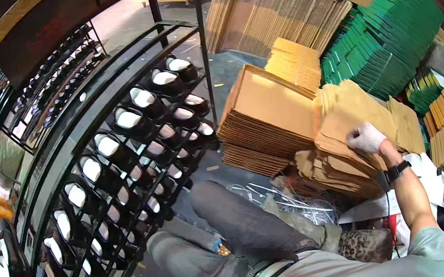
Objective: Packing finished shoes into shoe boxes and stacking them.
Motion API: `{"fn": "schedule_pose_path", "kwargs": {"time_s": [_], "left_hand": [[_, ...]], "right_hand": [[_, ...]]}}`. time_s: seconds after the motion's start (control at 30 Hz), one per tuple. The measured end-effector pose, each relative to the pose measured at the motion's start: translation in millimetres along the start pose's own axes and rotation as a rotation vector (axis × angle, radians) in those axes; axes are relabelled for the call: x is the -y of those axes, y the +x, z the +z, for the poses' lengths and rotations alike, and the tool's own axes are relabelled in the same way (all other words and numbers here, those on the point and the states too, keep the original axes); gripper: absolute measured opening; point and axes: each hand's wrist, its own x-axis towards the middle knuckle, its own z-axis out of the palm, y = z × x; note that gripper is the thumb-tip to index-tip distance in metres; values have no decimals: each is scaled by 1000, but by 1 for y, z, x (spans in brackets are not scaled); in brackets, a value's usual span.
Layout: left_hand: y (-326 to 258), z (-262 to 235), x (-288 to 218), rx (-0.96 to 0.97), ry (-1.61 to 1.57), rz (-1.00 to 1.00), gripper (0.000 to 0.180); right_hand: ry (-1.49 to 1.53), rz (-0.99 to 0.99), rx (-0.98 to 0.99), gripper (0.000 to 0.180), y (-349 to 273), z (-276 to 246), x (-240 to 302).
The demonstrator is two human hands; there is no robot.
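My right hand (367, 138), in a whitish glove, is curled at the top of a pile of flattened brown cardboard boxes (341, 130). Its fingers are closed on a cardboard piece there; where exactly they grip is partly hidden by the hand itself. A dark watch band sits on that wrist. The pile's lower sheets (321, 171) bend and fan out unevenly. My left hand does not show. Beside the pile, to the left, stands a neat stack of flat brown cardboard (269, 104), with yellowish flattened cardboard (295, 64) behind it.
A black metal rack (203, 42) at the left bears several rows of black shoes (128, 119) with white stuffing or insoles. Green flattened boxes (383, 47) and more brown stacks (266, 14) stand at the far right and back. Pale plastic straps (266, 192) lie near my knees.
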Motion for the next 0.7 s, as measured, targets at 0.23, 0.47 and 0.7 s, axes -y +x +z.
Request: {"fn": "schedule_pose_path", "kwargs": {"time_s": [0.23,0.47,0.7], "left_hand": [[1,-29,-57,-711,-450,-68,73],[-6,-215,-221,-648,-456,954,32],[16,-272,-304,-333,-485,1177,57]], "right_hand": [[545,104,-13,18,4,-11,-25],[1127,143,109,6,-1,-33,13],[1305,-170,456,10,-56,-9,238]]}}
